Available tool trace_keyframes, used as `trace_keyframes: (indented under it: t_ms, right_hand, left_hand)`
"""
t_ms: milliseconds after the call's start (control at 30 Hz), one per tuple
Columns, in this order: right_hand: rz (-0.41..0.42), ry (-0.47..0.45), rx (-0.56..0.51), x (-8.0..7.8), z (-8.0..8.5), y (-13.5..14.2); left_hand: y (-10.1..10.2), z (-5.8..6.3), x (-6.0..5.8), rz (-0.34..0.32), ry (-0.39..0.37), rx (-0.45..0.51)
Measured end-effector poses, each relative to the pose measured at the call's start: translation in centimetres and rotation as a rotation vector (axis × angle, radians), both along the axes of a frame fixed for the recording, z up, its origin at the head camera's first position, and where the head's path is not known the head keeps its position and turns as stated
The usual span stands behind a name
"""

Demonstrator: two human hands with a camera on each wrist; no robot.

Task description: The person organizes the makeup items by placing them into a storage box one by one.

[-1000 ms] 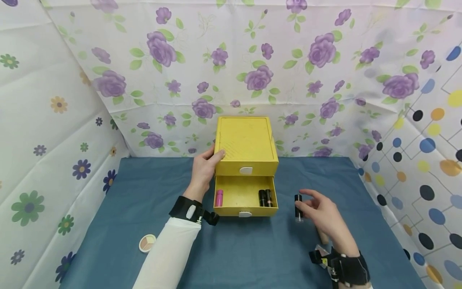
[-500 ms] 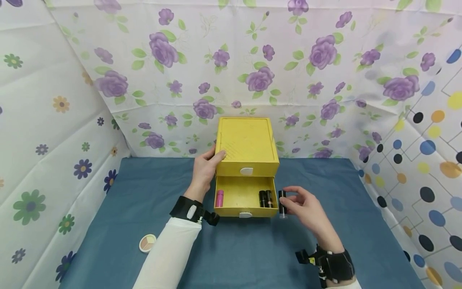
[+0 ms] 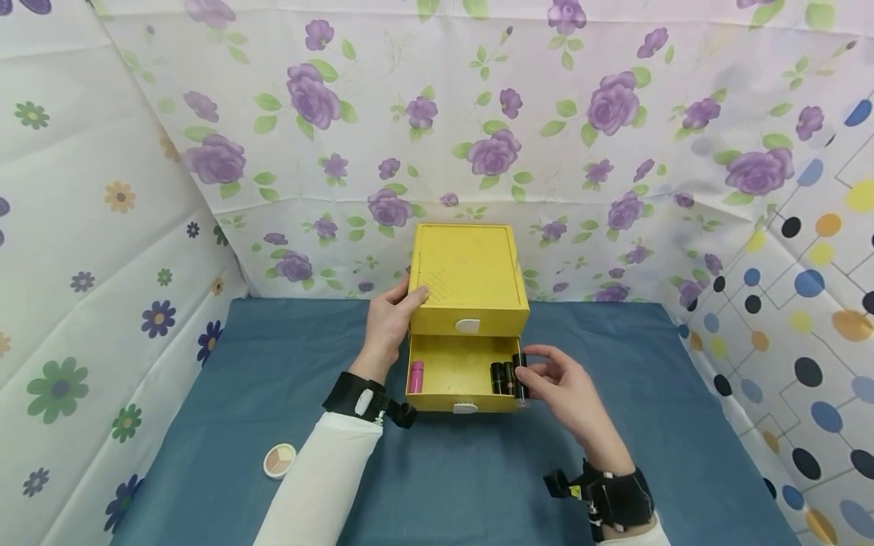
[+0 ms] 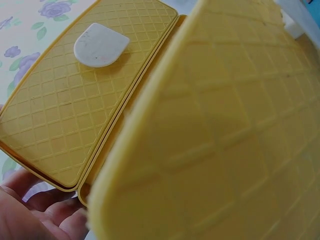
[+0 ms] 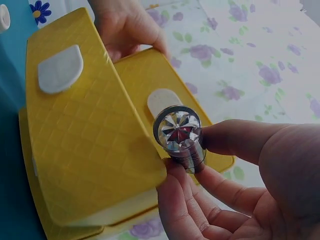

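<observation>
A yellow two-drawer box (image 3: 470, 265) stands at the back of the table, its lower drawer (image 3: 457, 356) pulled out. My left hand (image 3: 388, 318) grips the box's left side, thumb over the top edge. In the left wrist view its fingers (image 4: 55, 215) curl by the box's corner. My right hand (image 3: 560, 383) pinches a black lipstick tube (image 3: 521, 375) upright at the drawer's right wall. Its clear faceted end (image 5: 177, 131) faces the right wrist camera. Inside the drawer, a pink tube (image 3: 416, 376) lies at the left and black tubes (image 3: 497, 378) at the right.
A round white palette (image 3: 279, 460) with three tan shades lies on the blue cloth (image 3: 437, 485), left of my left sleeve. White drawer handles (image 3: 467, 326) stick out in front. A flowered sheet (image 3: 478, 114) hangs close behind the box.
My right hand has carried the lipstick tube leftward, from the table's right side to the drawer's right wall. My left hand has kept its grip on the box.
</observation>
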State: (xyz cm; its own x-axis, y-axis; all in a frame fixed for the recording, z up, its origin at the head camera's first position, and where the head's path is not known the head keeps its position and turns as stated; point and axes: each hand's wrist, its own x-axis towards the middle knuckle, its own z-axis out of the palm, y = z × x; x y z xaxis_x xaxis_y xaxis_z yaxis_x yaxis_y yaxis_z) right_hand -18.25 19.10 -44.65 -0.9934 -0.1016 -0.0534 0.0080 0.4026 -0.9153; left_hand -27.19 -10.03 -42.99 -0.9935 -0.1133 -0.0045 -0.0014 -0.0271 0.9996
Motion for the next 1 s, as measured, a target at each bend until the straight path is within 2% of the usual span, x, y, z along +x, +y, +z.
trace_keyframes:
  t_ms: [400, 1000]
  right_hand:
    - [0.026, 0.023, -0.043, -0.3, 1.0, -2.5]
    - [0.036, 0.155, 0.068, -0.8, 0.7, -6.5]
  left_hand:
    - [0.1, -0.2, -0.1, 0.001, 0.009, -0.005]
    - [0.1, -0.1, 0.0, 0.002, -0.003, 0.004]
